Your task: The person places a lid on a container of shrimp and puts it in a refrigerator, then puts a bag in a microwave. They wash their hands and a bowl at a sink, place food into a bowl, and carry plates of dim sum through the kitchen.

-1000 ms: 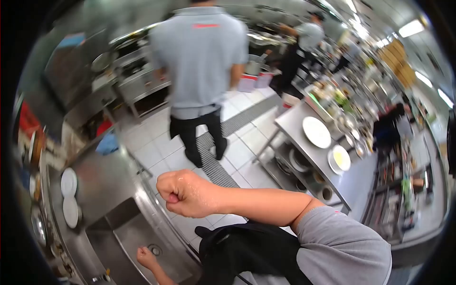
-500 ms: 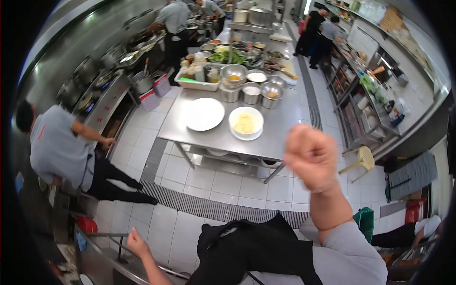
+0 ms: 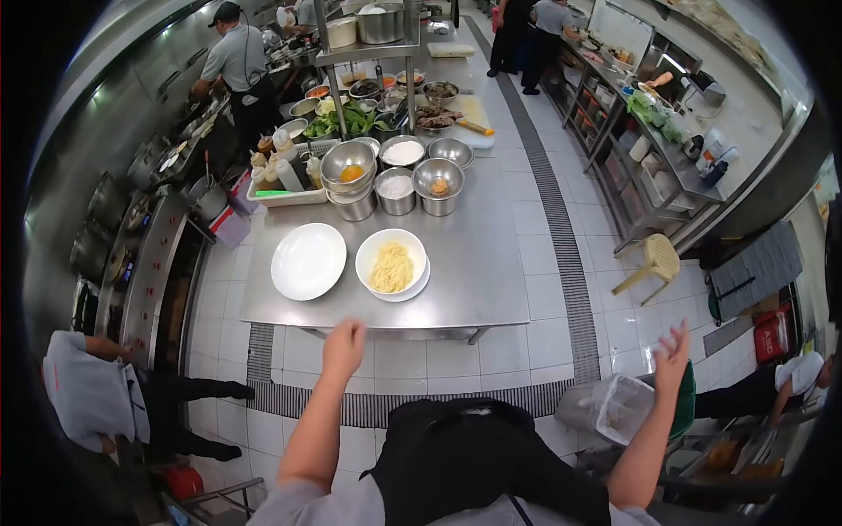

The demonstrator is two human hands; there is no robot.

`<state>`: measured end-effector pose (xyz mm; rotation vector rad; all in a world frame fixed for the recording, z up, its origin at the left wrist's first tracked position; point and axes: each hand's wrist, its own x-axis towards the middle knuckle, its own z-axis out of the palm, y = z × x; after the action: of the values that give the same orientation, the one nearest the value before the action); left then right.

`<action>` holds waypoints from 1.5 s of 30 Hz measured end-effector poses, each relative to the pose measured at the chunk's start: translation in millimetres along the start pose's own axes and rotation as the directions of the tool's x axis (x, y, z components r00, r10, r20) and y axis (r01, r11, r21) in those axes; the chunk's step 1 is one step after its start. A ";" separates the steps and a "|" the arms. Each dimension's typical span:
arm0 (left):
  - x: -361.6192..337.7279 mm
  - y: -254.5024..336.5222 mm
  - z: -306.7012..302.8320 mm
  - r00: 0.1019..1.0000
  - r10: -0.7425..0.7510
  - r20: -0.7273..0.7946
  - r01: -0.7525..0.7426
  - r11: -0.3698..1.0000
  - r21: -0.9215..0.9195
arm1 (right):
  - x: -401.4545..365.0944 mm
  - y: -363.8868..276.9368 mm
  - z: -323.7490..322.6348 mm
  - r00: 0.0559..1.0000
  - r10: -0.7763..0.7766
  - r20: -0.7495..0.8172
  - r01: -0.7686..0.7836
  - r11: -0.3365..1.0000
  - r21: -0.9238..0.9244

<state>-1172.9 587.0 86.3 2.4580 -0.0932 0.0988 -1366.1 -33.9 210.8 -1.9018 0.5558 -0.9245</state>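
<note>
My left hand (image 3: pixel 344 348) is in front of the near edge of the steel table (image 3: pixel 474 263), fingers curled in, nothing visible in it. Off to the right, over the floor near a bin, my right hand (image 3: pixel 673 355) is empty with its fingers apart. On the table, closest to my left hand, a white bowl (image 3: pixel 365 254) holds yellow noodles (image 3: pixel 392 267) and sits on a small white plate (image 3: pixel 419 289). A large white plate (image 3: pixel 309 261) lies to its left. Neither hand touches these dishes.
Behind the bowl stand steel bowls (image 3: pixel 438 181) and pots, a basket of bottles (image 3: pixel 288 198) and leafy greens (image 3: pixel 351 120). A person (image 3: pixel 96 386) stands at the left by the stoves; others work farther back. At right are a plastic stool (image 3: pixel 653 263) and a lined bin (image 3: pixel 614 408).
The table now appears nearer and my body faces it more squarely. My right hand has dropped from its raised fist and opened; my left hand has come forward.
</note>
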 end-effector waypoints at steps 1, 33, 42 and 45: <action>31.2 29.2 2.9 0.999 0.033 0.009 -0.033 0.999 -0.019 | -8.2 68.0 -20.8 0.995 0.098 0.007 -0.098 0.994 -0.049; 357.9 283.0 193.2 0.933 -0.231 -0.277 0.263 0.961 0.085 | 507.5 336.3 215.6 0.695 0.259 0.671 -0.324 0.946 -0.029; 546.5 287.9 288.6 0.994 -0.070 -0.080 0.092 0.945 0.313 | 526.9 500.8 174.4 0.354 0.833 0.426 -0.642 0.547 -0.538; 574.2 286.0 306.2 0.896 -0.415 0.156 0.302 0.829 0.471 | 536.0 491.2 171.0 0.255 0.839 0.481 -0.636 0.520 -0.570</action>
<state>-613.7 148.2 82.3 2.8771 0.3243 -0.4084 -903.0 -547.1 -72.1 -1.6825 0.9875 0.6043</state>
